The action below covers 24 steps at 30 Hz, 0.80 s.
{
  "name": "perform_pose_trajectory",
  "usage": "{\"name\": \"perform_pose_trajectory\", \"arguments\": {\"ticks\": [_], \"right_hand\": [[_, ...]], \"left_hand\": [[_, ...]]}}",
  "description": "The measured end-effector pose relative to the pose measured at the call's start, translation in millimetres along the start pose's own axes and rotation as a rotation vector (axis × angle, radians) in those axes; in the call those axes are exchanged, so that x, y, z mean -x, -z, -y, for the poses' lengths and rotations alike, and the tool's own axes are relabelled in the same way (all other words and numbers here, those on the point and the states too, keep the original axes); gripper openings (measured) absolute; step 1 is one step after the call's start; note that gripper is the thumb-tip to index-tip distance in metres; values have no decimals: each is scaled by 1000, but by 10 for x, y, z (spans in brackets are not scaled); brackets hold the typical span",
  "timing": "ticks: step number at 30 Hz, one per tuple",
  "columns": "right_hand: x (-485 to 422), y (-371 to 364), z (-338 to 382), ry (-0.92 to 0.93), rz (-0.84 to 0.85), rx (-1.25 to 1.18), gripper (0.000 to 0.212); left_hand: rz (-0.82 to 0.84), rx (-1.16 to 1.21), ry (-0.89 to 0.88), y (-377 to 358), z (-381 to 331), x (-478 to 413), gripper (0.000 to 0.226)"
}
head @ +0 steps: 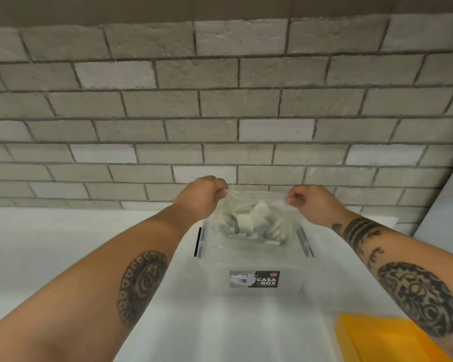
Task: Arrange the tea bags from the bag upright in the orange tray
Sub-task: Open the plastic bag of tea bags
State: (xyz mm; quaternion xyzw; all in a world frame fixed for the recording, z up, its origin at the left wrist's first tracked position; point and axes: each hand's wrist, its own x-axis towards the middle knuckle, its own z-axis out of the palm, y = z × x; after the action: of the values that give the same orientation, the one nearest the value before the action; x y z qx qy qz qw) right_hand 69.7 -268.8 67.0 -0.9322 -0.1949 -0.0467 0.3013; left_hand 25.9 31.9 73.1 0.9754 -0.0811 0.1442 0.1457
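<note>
The orange tray (pixel 377 340) is cut off by the bottom edge, and its right side is covered by the right forearm (pixel 403 278). The tea bags (pixel 251 223) are seen only as a pale, blurred heap through the bag (pixel 256 202); their number cannot be told. The grip of the left hand (pixel 202 194) and right hand (pixel 311 202) on the bag's top edge is largely hidden behind the knuckles. On the label (pixel 254 279) of the box (pixel 246 261), the small print beside the 2 large words cannot be read.

bag (pixel 256 205): clear thin plastic film, glossy | tea bags (pixel 249 223): white matt paper | storage box (pixel 251 259): clear smooth plastic, printed label | tray (pixel 387 338): orange smooth plastic | surface (pixel 63 231): white, smooth, matt | wall (pixel 220 100): rough grey brick, matt
</note>
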Motion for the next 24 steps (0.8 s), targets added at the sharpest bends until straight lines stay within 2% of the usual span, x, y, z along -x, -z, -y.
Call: {"name": "perform_pose_trajectory", "arguments": {"ticks": [6,10,13,19,24], "right_hand": [[217,182,194,-72,-260,-336,8],[510,187,240,-77,-335,-433,15],[843,153,314,-94,-345,-476,16],[1621,-63,287,-135,-327,-495,12],[2095,-504,56,-248,-213,-560,10]], "left_hand": [[-164,279,-1,381,-227,126,16],[-151,560,38,475,-324,396,13],[-140,675,74,444,-402,738,22],[-85,790,61,121,-432,1432,22],[33,780,91,-344,-369,1902,23]]}}
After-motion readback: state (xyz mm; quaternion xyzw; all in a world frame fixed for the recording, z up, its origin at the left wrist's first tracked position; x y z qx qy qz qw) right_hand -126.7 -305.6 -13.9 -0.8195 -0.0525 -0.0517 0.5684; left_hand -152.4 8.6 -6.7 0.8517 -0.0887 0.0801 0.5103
